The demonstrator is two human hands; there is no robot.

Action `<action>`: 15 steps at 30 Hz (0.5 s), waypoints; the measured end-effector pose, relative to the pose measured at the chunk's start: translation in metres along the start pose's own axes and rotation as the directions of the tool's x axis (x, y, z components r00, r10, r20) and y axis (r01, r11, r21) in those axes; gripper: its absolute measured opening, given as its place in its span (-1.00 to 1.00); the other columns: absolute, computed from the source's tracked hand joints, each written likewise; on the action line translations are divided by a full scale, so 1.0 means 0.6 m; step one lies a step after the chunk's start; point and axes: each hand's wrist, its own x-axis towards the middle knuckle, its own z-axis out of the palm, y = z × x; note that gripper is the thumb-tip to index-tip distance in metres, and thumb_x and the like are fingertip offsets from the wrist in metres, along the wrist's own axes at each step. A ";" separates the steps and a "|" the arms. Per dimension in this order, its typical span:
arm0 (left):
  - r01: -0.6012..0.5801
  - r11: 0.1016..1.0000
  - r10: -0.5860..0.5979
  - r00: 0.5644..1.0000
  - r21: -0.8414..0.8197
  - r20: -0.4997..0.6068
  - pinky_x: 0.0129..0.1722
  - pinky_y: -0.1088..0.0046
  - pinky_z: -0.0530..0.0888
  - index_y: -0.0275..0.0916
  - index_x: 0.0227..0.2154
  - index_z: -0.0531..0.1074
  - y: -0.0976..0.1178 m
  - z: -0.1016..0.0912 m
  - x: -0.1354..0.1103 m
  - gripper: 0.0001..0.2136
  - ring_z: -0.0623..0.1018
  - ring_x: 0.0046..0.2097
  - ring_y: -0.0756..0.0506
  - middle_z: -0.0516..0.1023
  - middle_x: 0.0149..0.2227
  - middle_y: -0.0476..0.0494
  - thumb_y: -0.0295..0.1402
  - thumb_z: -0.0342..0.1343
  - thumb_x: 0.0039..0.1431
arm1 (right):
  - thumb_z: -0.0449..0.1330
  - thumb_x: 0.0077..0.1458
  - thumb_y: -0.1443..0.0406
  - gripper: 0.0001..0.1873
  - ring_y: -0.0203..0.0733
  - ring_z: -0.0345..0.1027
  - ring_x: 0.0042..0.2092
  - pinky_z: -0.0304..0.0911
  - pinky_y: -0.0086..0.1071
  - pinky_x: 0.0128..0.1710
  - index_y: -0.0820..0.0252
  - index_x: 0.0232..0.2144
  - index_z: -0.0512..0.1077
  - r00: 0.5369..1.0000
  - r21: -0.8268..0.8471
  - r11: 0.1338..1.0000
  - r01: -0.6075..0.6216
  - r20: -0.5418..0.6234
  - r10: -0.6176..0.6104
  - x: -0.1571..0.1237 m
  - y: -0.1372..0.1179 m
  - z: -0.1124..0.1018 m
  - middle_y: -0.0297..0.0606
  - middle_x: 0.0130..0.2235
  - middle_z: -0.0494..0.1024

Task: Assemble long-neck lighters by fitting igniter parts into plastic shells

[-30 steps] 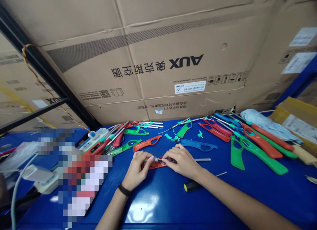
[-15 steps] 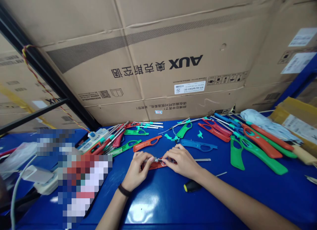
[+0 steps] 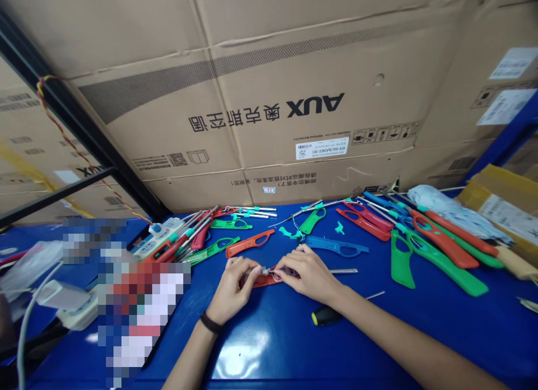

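Both my hands rest on the blue table (image 3: 269,345) around a red lighter shell (image 3: 264,279) lying flat with small metal parts and a thin wire inside. My left hand (image 3: 231,289), with a black band on its wrist, curls its fingers over the shell's left end. My right hand (image 3: 306,275) pinches the small parts and wire at the shell's middle. A thin metal tube (image 3: 344,270) sticks out to the right from under my right hand. A screwdriver with a black and yellow handle (image 3: 325,315) lies just beside my right forearm.
Red, green and blue long lighter shells (image 3: 432,250) and metal tubes (image 3: 256,210) lie scattered across the far half of the table. White power strips (image 3: 157,241) sit at the left. Big cardboard boxes (image 3: 269,98) wall the back; a blurred patch covers the left front.
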 end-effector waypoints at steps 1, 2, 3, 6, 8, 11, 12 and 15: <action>0.002 1.000 -0.002 1.000 -0.001 0.004 -0.21 0.32 0.27 -0.19 -0.38 0.43 0.001 0.000 0.000 -0.73 0.39 -0.35 -0.09 0.51 -0.43 -0.06 -0.21 -0.11 0.29 | 0.13 0.16 0.34 -0.90 -0.30 0.31 -0.40 0.02 -0.36 -0.19 0.17 -0.40 0.43 1.000 0.002 1.000 -0.004 0.002 0.004 0.000 0.000 0.000 -0.38 -0.47 0.50; 0.002 1.000 -0.002 1.000 -0.003 0.007 -0.21 0.32 0.26 -0.18 -0.38 0.42 0.001 0.000 0.001 -0.73 0.39 -0.35 -0.09 0.51 -0.43 -0.06 -0.21 -0.11 0.29 | 0.14 0.15 0.34 -0.91 -0.31 0.31 -0.40 0.02 -0.36 -0.19 0.17 -0.39 0.43 1.000 0.007 1.000 -0.010 0.003 0.010 0.000 0.000 0.001 -0.39 -0.48 0.49; 0.002 1.000 -0.002 1.000 -0.005 0.007 -0.20 0.32 0.26 -0.18 -0.38 0.42 0.001 0.000 0.001 -0.73 0.39 -0.35 -0.09 0.50 -0.43 -0.06 -0.21 -0.11 0.29 | 0.14 0.15 0.34 -0.92 -0.31 0.31 -0.41 0.02 -0.37 -0.19 0.17 -0.39 0.43 1.000 0.014 1.000 -0.015 0.004 0.015 0.000 0.000 0.002 -0.40 -0.49 0.49; -0.007 1.000 0.007 1.000 -0.007 0.012 -0.21 0.32 0.26 -0.18 -0.38 0.42 0.002 0.001 0.001 -0.74 0.39 -0.35 -0.08 0.51 -0.43 -0.05 -0.22 -0.11 0.29 | 0.14 0.16 0.33 -0.93 -0.32 0.32 -0.41 0.03 -0.36 -0.17 0.16 -0.36 0.43 1.000 0.029 0.999 -0.016 0.010 0.016 -0.001 0.002 0.005 -0.40 -0.48 0.50; -0.014 1.000 0.014 1.000 -0.008 0.018 -0.21 0.32 0.26 -0.18 -0.38 0.42 0.003 0.002 0.001 -0.73 0.39 -0.36 -0.08 0.51 -0.42 -0.05 -0.21 -0.11 0.29 | 0.12 0.18 0.31 -0.91 -0.32 0.33 -0.40 0.02 -0.34 -0.15 0.15 -0.35 0.42 1.000 0.031 1.000 -0.005 0.012 0.004 -0.002 0.002 0.007 -0.39 -0.45 0.52; -0.015 1.000 0.015 1.000 -0.012 0.010 -0.21 0.33 0.27 -0.19 -0.39 0.42 0.003 0.004 0.000 -0.73 0.39 -0.36 -0.08 0.51 -0.43 -0.05 -0.21 -0.12 0.29 | 0.10 0.19 0.32 -0.90 -0.31 0.34 -0.39 0.02 -0.32 -0.12 0.16 -0.36 0.41 1.000 0.039 0.999 0.010 0.015 -0.011 -0.002 0.003 0.008 -0.37 -0.42 0.54; -0.013 1.000 0.013 1.000 -0.014 0.006 -0.21 0.34 0.27 -0.19 -0.39 0.42 0.003 0.005 0.000 -0.73 0.39 -0.36 -0.08 0.51 -0.43 -0.05 -0.21 -0.12 0.29 | 0.10 0.19 0.32 -0.90 -0.31 0.34 -0.39 0.02 -0.32 -0.12 0.16 -0.36 0.40 1.000 0.044 0.999 0.011 0.015 -0.011 -0.002 0.003 0.009 -0.37 -0.42 0.54; -0.006 1.000 0.006 1.000 -0.018 0.005 -0.23 0.34 0.26 -0.19 -0.40 0.42 0.003 0.007 0.000 -0.73 0.39 -0.37 -0.08 0.51 -0.43 -0.05 -0.22 -0.11 0.29 | 0.10 0.19 0.34 -0.91 -0.31 0.34 -0.38 0.02 -0.33 -0.12 0.17 -0.37 0.39 1.000 0.054 0.998 0.013 0.014 -0.013 -0.003 0.003 0.009 -0.37 -0.40 0.54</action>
